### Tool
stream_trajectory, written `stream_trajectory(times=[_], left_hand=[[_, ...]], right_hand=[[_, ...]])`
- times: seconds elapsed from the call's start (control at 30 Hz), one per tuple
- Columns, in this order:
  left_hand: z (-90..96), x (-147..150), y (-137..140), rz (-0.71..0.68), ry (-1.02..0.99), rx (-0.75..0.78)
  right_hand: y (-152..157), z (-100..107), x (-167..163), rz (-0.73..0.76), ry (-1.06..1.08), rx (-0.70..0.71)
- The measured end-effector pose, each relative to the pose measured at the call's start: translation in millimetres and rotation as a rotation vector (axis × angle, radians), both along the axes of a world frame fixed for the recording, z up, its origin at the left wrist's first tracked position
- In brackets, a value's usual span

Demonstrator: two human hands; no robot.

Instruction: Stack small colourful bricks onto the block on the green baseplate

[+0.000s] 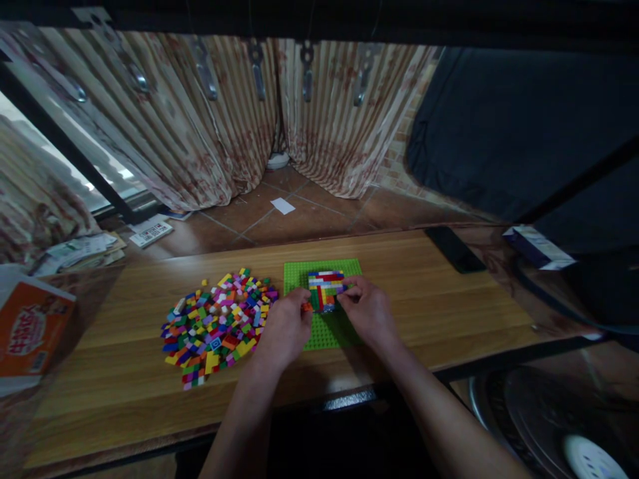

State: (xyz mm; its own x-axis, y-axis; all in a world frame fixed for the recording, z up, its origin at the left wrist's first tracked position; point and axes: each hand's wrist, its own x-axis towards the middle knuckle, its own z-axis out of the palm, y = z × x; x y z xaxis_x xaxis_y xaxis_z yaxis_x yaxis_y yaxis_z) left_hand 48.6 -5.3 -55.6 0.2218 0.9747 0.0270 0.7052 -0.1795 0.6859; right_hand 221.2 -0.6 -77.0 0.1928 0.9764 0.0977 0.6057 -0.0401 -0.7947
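Note:
A multicoloured build of toy building bricks (327, 285) stands on the green studded baseplate (324, 340), in the middle of the head view. My left hand (289, 322) is at its lower left corner, fingers closed around a small orange brick (307, 307). On the other side, my right hand (372, 311) has its thumb and forefinger closed at the build's right edge, beside a purple brick. Its other fingers are curled, and parts of both fingertips are hard to make out. Left of the baseplate lies a wide pile of loose bricks (219, 326) in many colours.
The wooden table (424, 319) carries a black phone (454, 249) at its far right. An orange and white carton (32, 326) stands at the left. Beyond the far edge are a tiled floor with a white card (282, 205) and striped curtains (329, 120).

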Motion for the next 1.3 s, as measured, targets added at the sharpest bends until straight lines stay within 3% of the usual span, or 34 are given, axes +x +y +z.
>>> stream_trajectory(times=[0.17, 0.3, 0.47, 0.57, 0.63, 0.73, 0.87, 1.03, 1.3], left_hand=[[-0.5, -3, 0, -0.012, -0.056, -0.029], [4.5, -21, 5, 0.055, -0.14, -0.04], [14.5, -62, 14, 0.398, -0.206, 0.066], [17.7, -81, 15, 0.605, -0.244, 0.117], [18.0, -87, 15, 0.663, -0.278, 0.114], [16.9, -88, 13, 0.644, -0.304, 0.102], [14.6, -86, 12, 0.571, -0.315, 0.098], [12.8, -88, 11, 0.55, -0.355, 0.113], [16.8, -95, 9, 0.589, -0.367, 0.148]], right_hand=[[-1, 5, 1, 0.002, -0.073, 0.009], [-4, 12, 2, -0.035, 0.011, 0.094], [-12, 15, -8, 0.032, 0.126, 0.236], [-19, 14, -23, 0.217, 0.071, 0.241], [-24, 13, -35, 0.368, 0.015, 0.231], [-28, 10, -52, 0.516, -0.065, 0.192], [-28, 1, -71, 0.587, -0.164, 0.15], [-21, -7, -90, 0.499, -0.21, 0.088], [-20, 5, -110, 0.39, -0.425, -0.098]])
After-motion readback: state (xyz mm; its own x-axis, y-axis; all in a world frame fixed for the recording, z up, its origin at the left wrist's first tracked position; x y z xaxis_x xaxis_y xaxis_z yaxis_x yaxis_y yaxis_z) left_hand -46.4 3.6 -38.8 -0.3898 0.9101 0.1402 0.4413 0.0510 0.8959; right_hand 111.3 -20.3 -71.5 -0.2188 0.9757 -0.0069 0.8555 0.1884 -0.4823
